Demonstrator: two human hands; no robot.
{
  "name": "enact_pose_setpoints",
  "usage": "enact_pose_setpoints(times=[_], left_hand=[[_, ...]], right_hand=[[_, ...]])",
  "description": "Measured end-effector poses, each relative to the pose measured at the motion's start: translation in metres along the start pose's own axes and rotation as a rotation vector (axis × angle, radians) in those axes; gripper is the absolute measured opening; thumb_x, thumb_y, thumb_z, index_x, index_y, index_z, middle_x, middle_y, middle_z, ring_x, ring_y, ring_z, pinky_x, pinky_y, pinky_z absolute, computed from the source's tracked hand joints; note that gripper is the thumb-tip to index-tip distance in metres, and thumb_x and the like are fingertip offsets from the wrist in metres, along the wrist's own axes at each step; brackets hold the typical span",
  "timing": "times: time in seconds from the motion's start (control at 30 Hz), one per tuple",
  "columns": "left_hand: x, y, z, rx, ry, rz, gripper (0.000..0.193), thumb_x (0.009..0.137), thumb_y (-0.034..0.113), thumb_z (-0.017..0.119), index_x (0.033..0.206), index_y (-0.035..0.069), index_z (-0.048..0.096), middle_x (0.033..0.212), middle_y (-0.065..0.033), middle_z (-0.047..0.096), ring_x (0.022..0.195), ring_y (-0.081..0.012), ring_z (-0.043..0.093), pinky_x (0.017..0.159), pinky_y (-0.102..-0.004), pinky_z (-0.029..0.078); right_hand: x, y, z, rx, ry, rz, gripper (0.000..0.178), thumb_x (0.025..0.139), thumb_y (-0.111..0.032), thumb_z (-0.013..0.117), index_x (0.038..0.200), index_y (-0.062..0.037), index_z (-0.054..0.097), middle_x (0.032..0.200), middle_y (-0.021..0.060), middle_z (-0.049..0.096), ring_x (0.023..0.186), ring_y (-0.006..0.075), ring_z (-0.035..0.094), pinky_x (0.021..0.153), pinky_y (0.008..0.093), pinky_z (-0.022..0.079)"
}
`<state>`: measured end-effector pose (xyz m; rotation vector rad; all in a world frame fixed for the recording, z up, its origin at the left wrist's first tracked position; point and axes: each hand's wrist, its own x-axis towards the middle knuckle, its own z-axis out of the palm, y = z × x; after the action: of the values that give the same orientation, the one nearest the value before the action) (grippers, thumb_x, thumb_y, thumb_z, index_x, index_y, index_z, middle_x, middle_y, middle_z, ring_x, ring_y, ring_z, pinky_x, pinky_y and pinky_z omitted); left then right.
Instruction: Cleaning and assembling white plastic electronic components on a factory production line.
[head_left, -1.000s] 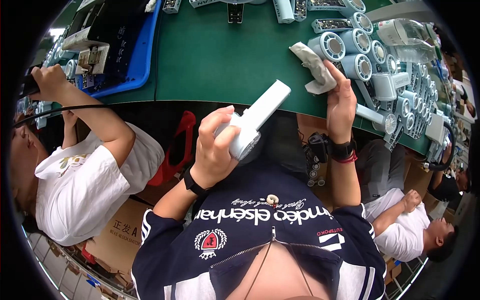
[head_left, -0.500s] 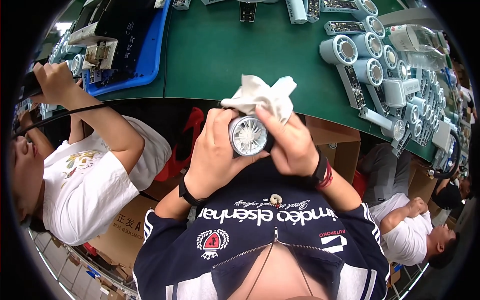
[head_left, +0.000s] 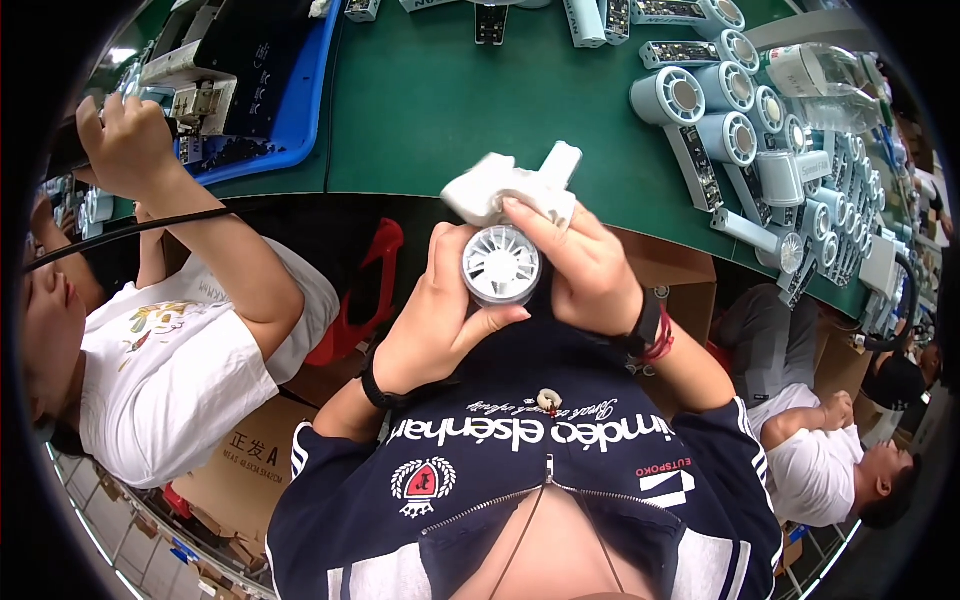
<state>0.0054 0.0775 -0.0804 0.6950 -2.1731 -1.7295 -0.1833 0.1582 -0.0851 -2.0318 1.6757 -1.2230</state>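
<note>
Above my lap, in front of the table edge, my left hand (head_left: 430, 310) wraps round the head of a pale handheld fan (head_left: 502, 266). Its round end, with white radial blades inside a clear-looking rim, faces up toward me. A crumpled white cloth (head_left: 482, 190) lies against the far side of the fan. My right hand (head_left: 592, 270) is closed on that cloth, thumb pressing it down. Past the cloth sticks out a pale, straight piece (head_left: 560, 163), which looks like the fan's handle. My right fingers are largely hidden beneath.
On the green table (head_left: 430, 110), many light-blue fan housings (head_left: 668, 97) with exposed circuit boards crowd the right side, beside a clear plastic bottle (head_left: 820, 85). A blue tray (head_left: 300, 140) holds a metal fixture at left. Co-workers sit on both sides; a black cable (head_left: 130, 230) crosses at left.
The fan's round end has turned to face me more squarely and shifted slightly right. The cloth is bunched tighter, baring more of the pale piece. The left co-worker's hand has moved.
</note>
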Motion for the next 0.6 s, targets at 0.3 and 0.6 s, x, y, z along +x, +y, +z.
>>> enact_pose_setpoints(times=[0.3, 0.6], left_hand=[[-0.002, -0.008, 0.002, 0.221, -0.024, 0.125, 0.075, 0.076, 0.025, 0.081, 0.129, 0.001, 0.032, 0.113, -0.0187, 0.041, 0.093, -0.0378, 0.058, 0.076, -0.0433, 0.05], [-0.006, -0.015, 0.009, 0.348, -0.042, 0.118, 0.084, 0.071, 0.023, 0.084, 0.132, 0.0, 0.031, 0.113, -0.0213, 0.044, 0.094, -0.0384, 0.054, 0.079, -0.0434, 0.048]], right_hand=[[-0.017, 0.058, -0.036, 0.132, 0.224, 0.473, 0.053, 0.08, 0.015, 0.045, 0.131, 0.0041, 0.054, 0.118, 0.0173, 0.064, 0.106, 0.0241, 0.064, 0.09, 0.0317, 0.05], [0.01, 0.048, -0.047, 0.703, -0.04, 0.711, 0.033, 0.09, 0.002, 0.059, 0.123, 0.0042, 0.06, 0.109, 0.0127, 0.068, 0.097, 0.0125, 0.065, 0.086, 0.0239, 0.052]])
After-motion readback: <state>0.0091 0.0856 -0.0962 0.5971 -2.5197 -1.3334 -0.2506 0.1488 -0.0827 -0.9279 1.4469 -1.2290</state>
